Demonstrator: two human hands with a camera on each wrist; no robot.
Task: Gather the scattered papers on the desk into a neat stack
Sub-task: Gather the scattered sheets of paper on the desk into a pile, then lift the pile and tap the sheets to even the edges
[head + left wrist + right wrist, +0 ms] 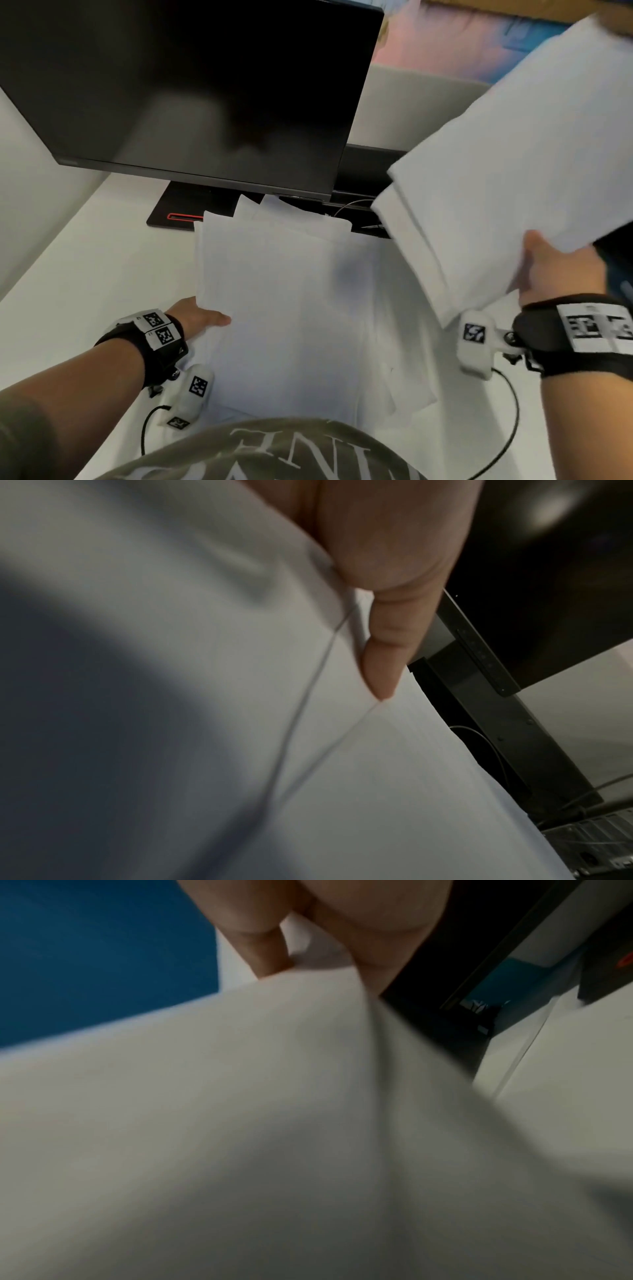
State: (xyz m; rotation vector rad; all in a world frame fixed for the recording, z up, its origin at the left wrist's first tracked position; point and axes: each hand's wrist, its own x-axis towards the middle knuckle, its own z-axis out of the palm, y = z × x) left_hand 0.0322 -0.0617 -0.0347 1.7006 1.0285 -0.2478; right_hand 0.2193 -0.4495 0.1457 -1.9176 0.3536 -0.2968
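A loose pile of white papers (284, 291) lies overlapping on the white desk (85, 274) in front of me. My left hand (219, 320) pinches the pile's left edge; its thumb (383, 664) lies on the top sheets (394, 777) and the fingers are hidden underneath. My right hand (544, 260) holds a bundle of white sheets (513, 164) raised and tilted over the desk's right side, thumb on top. In the right wrist view that bundle (274, 1110) fills the picture below my fingers (260, 950).
A dark monitor (205, 85) stands right behind the pile, its black base (178, 212) with a red stripe touching the far sheets. Cables and a black device (363, 205) sit behind at right. A blue object (620, 274) lies beyond my right hand. Grey partition walls enclose the desk.
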